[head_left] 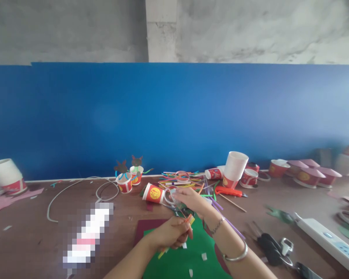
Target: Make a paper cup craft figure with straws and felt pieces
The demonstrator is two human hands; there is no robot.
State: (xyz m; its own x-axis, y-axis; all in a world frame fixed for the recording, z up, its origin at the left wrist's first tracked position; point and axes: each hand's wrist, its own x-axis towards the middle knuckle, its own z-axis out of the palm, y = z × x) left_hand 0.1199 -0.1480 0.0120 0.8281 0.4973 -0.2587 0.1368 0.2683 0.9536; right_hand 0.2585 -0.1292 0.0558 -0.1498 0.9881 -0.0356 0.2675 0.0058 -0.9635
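Observation:
My left hand is closed around thin orange and yellow strips that look like straws or pipe cleaners. A yellow end sticks out below the fingers. Beyond it, my right hand reaches forward with its fingertips on a roll of clear tape, which stands tilted beside a red and white paper cup lying on its side. Scissors lie partly hidden below the right hand. Under both hands is a green sheet with small white scraps, over a dark red sheet.
Behind my hands lies a pile of coloured sticks. Two cups with dark animal heads stand back left. Rightward are stacked cups, an orange cutter, keys and a power strip. A blue panel rises behind.

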